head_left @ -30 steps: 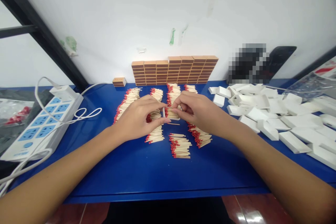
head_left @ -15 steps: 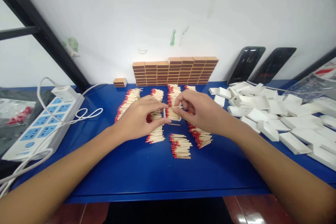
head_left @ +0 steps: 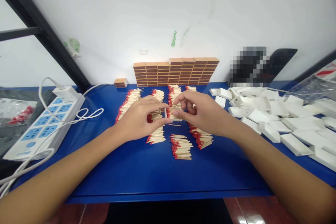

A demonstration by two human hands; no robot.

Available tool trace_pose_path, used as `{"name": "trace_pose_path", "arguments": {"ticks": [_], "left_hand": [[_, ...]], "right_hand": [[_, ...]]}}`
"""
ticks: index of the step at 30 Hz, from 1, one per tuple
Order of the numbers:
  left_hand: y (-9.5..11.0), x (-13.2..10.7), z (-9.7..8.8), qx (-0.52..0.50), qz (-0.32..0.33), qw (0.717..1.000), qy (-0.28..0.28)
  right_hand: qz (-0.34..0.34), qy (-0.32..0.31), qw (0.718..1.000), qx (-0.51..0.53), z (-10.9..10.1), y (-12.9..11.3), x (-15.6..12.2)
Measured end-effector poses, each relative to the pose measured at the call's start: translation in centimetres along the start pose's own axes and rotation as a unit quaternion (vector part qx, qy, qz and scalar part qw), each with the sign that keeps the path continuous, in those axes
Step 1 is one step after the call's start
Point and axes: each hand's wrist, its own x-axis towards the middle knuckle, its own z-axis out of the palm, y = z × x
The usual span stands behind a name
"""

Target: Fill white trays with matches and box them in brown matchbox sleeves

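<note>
My left hand (head_left: pixel 139 119) and my right hand (head_left: pixel 201 112) meet over the middle of the blue table (head_left: pixel 147 171). Between their fingertips they hold a small white matchbox tray (head_left: pixel 172 113) with matches in it; the left thumb and forefinger pinch its left end, the right fingers curl over its right side. Rows of red-tipped matches (head_left: pixel 181 146) lie on the table under and around both hands. One loose match (head_left: pixel 173 125) lies just below the tray.
A wall of brown matchbox sleeves (head_left: pixel 175 71) is stacked at the back, one lone sleeve (head_left: pixel 120 82) left of it. A heap of white trays (head_left: pixel 275 115) fills the right side. A white power strip (head_left: pixel 44 126) with cables lies left. Dark objects (head_left: pixel 282 59) lean against the wall.
Both hands stay closed on the tray in the same place; only the right fingers shift slightly over it. The view has dropped a little.
</note>
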Motion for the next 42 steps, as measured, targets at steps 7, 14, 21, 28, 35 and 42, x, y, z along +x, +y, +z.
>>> {"name": "trace_pose_path", "arguments": {"ticks": [7,14,21,28,35,42], "left_hand": [[0.2,0.2,-0.2,-0.008,-0.013,1.000,-0.005],[0.2,0.2,-0.2,-0.014,-0.016,1.000,0.002],[0.2,0.2,-0.2,-0.012,-0.015,1.000,0.008],[0.2,0.2,-0.1,0.007,0.001,0.999,0.038],[0.0,0.1,0.0,0.000,-0.013,0.999,0.038],[-0.3,0.0,-0.1,0.018,-0.031,0.998,0.058]], "right_hand": [[0.017,-0.013,1.000,-0.005,-0.3,-0.1,0.0],[0.027,-0.013,1.000,0.003,-0.1,0.2,0.1],[0.031,-0.025,0.999,0.022,-0.3,0.1,0.0],[0.084,-0.072,0.989,0.096,-0.4,0.1,-0.2],[0.106,-0.118,0.974,0.161,-0.6,-0.2,-0.1],[0.195,0.149,0.941,-0.233,-5.0,3.5,0.8]]}}
